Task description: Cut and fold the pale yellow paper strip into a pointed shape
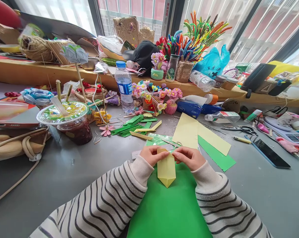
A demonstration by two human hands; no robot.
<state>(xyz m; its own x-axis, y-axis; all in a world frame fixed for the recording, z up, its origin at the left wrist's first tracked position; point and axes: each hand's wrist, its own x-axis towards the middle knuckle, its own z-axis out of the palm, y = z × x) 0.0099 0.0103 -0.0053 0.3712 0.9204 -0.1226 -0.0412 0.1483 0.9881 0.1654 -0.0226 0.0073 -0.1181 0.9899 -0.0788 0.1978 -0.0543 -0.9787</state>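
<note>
A small strip of yellow paper (166, 170), its near end folded to a point, is held up over a large green sheet (168, 211). My left hand (153, 155) pinches its upper left edge between thumb and fingers. At the top right corner, my right hand (189, 157) is closed on the same paper; its fingertips are partly hidden. Just beyond my hands lie scissors (177, 144) and larger yellow sheets (186, 130). Folded green paper strips (129, 127) are heaped to the left of these, with a few folded yellow pieces (145, 135) among them.
A lidded cup of dark drink (75, 130) stands at left, near a water bottle (124, 87). To the right lie a phone (269, 152), black-handled scissors (248, 130) and a digital scale (288, 127). Paper and pipe-cleaner flowers crowd the back, below a loaded shelf (107, 79).
</note>
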